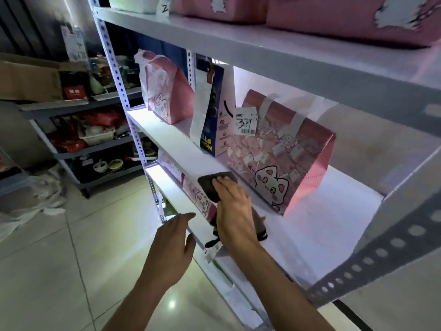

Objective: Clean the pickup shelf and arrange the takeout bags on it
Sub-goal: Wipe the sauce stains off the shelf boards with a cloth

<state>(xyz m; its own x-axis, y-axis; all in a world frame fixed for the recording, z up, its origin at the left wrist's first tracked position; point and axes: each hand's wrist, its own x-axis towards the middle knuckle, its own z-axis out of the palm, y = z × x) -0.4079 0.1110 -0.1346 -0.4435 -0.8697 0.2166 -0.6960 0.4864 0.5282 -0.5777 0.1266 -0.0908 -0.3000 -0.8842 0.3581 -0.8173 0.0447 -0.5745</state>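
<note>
White metal shelf [181, 149] fills the view. Our right hand [232, 206] presses a dark cloth [210, 185] flat on it, just before the big pink cat bag [281, 154]. Left hand [171, 240] hovers empty, fingers relaxed. We should wipe along the front edge, sparing that bag.

You face a shelf unit [262, 56] running from near right to far left. On its middle shelf [322, 225] stand 3 takeout bags in a row: the nearest bag [286, 158] sits on the right, a taller bag [212, 111] just left of it and touching, and a third bag [164, 91] further left, well apart. Your right hand [235, 209] rests on a cloth [210, 185] at the shelf's front edge, before the nearest bag. Your left hand [174, 240] hovers left of it, off the shelf. More bags [346, 17] sit on the shelf above. Another bag [200, 199] stands on the shelf below. A second rack [71, 108] stands behind, to the left.
</note>
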